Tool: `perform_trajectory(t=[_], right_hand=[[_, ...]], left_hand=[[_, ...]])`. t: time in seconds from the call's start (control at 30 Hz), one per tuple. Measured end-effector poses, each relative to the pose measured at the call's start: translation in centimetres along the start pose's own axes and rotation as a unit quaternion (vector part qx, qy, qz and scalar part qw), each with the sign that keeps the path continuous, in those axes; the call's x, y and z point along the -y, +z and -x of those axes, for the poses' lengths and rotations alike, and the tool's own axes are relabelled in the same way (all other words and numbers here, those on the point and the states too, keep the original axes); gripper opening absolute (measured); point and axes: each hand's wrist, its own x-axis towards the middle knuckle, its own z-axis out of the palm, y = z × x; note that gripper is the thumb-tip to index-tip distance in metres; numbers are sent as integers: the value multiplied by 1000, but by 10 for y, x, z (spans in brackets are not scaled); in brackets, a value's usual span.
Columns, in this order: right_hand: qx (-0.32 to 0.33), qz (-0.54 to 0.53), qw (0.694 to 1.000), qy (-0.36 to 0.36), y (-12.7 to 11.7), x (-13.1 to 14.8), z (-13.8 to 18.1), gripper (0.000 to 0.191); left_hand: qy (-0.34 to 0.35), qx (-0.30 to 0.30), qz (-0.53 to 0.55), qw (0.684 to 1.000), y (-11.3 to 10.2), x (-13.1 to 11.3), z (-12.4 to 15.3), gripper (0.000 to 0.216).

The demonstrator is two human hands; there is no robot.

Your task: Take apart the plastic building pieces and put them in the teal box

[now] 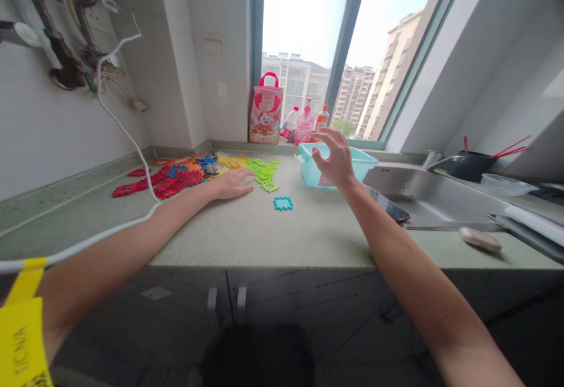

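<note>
My left hand (232, 184) lies flat on the counter, fingers stretched toward the lime-green interlocking plastic pieces (264, 171). Left of it spreads a pile of similar pieces, with red ones (176, 182) nearest my forearm and yellow, blue, grey and orange ones behind. Raised before a light teal plastic basket (363, 161) is my right hand (335, 158), its fingers apart and curved, with nothing seen in them. The basket's inside is mostly hidden. On the counter between my hands sits a single teal notched frame-shaped piece (282, 203).
A steel sink (440, 199) with a faucet (443, 161) is at right, a dark phone (390, 206) on its near-left edge. A white cable (127, 134) crosses over my left forearm. Bottles (305, 124) and a pink bag (266, 114) stand by the window.
</note>
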Motion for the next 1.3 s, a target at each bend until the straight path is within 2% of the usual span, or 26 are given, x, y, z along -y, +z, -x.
perform_trajectory(t=[0.07, 0.17, 0.27, 0.37, 0.43, 0.53, 0.6, 0.67, 0.73, 0.8, 0.87, 0.93, 1.0, 1.07, 1.13, 1.17, 1.3], right_hand=[[61, -75, 995, -40, 4, 16, 2, 31], [227, -153, 961, -49, 14, 37, 12, 24], [386, -181, 904, -32, 24, 54, 23, 38], [467, -181, 866, -15, 32, 64, 30, 53], [476, -177, 861, 2, 37, 67, 33, 53], [454, -167, 875, 4, 49, 69, 35, 38], [438, -148, 887, -22, 60, 69, 35, 28], [435, -116, 891, -56, 70, 71, 32, 26], [432, -83, 894, -88, 76, 73, 29, 28], [417, -69, 902, -89, 76, 75, 27, 33], [415, -89, 904, -56, 70, 74, 25, 43], [432, -141, 891, -9, 61, 69, 24, 51], [458, -192, 868, 23, 51, 61, 24, 55], [481, -205, 852, 28, 45, 53, 25, 56], [494, -190, 848, 16, 44, 50, 27, 53], [494, -185, 849, 14, 45, 49, 27, 51], [485, -199, 852, 17, 48, 56, 29, 46]], left_hand=[[-18, 16, -2, 1000, 3, 2, -1, 79], [-43, 18, -14, 999, 7, 6, -3, 80], [-51, -2, -25, 998, 12, 9, -7, 81], [-55, -38, -23, 998, 16, 11, -9, 77], [-50, -66, -16, 996, 17, 10, -9, 70], [-35, -102, -34, 994, 15, 5, -9, 59], [-12, -104, -59, 993, 12, 0, -9, 52], [10, -96, -76, 992, 9, -4, -10, 46], [22, -94, -81, 992, 6, -6, -10, 42], [35, -102, -82, 991, 4, -3, -9, 42], [55, -108, -88, 989, -1, 4, -6, 46], [50, -113, -103, 987, -10, 16, -1, 52], [-10, -113, -127, 985, -23, 31, 6, 55], [-114, -100, -160, 975, -40, 47, 17, 57], [-239, -84, -186, 949, -55, 63, 29, 55], [-280, -80, -192, 937, -61, 71, 35, 55], [-406, -41, -169, 897, -72, 92, 52, 63]])
